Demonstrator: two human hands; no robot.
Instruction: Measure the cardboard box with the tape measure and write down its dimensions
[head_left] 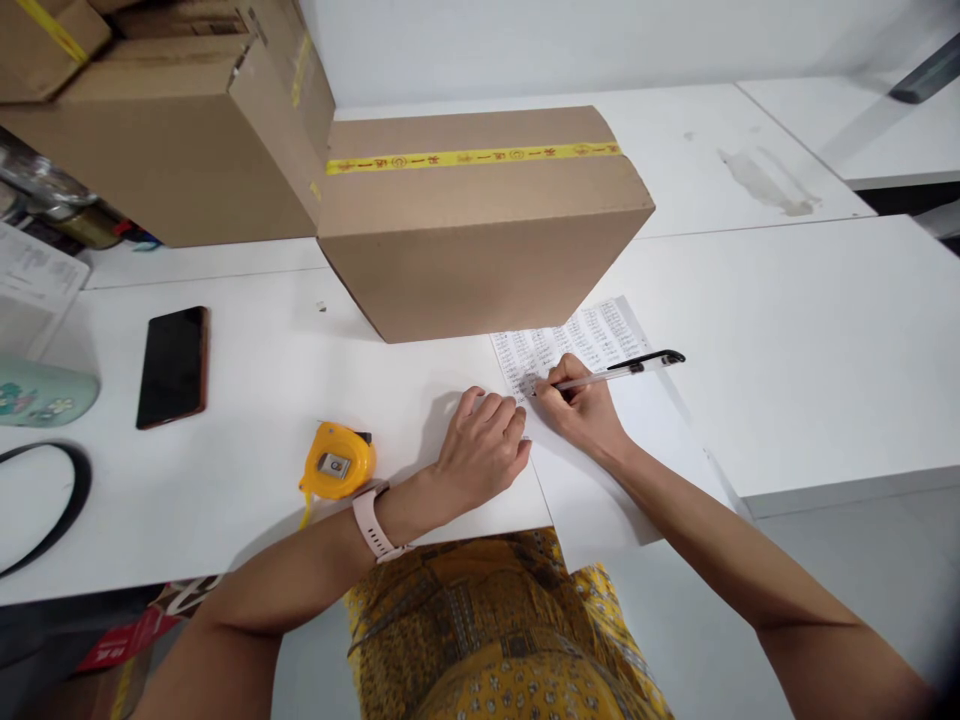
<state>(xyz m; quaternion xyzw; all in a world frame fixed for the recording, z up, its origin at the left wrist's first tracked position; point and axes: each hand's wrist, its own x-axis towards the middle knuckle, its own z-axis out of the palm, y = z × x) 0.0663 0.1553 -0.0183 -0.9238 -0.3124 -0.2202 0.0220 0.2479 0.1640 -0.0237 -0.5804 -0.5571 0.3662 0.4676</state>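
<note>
My right hand is closed around a gel pen with a clear barrel and a black cap on its rear end. The pen's tip meets a sheet of paper, whose upper part carries columns of small handwriting. My left hand rests palm down by the sheet's left edge, fingers loosely bent and nothing seen in them. Whether it touches the paper is hard to tell. Left of that wrist lies a yellow tape measure, a bit of its tape sticking out. Just beyond the sheet stands a cardboard box, which covers part of its top edge.
More cardboard boxes are stacked at the back left. A phone lies on the white table, with a light green bottle and a black ring-shaped band further left. The table's front edge runs close to my body.
</note>
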